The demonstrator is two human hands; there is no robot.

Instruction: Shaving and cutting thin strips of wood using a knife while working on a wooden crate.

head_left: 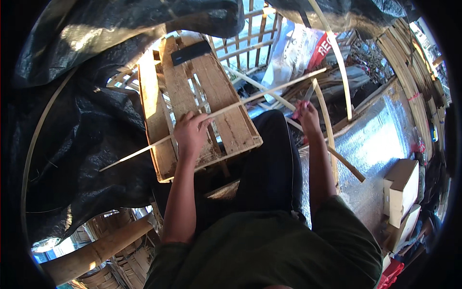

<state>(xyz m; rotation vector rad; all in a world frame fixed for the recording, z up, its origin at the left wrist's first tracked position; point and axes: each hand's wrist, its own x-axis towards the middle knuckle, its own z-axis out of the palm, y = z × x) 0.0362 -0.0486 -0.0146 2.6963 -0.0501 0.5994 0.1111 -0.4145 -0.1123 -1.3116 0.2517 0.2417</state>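
Note:
My left hand (190,134) pinches a long, thin bamboo strip (279,88) against a slatted wooden crate top (226,89). The strip slants across the slats, its lower end past the crate's left side and its upper end beyond the right. Over to the right, my right hand (308,115) is closed round the pink handle of a knife (309,91), blade pointing up. The blade is apart from the held strip, just below its upper end. Beside this hand stands a curved bamboo strip (326,111). A flat black object (191,53) lies at the crate's far end.
Black plastic sheeting (82,130) hangs at the left and overhead. Another curved strip (342,62) hangs at upper right, near a white and red sack (293,53). Shiny silver sheeting (370,159), cardboard boxes (402,185) and bundled strips (409,82) are rightward. A thick bamboo pole (96,253) crosses lower left.

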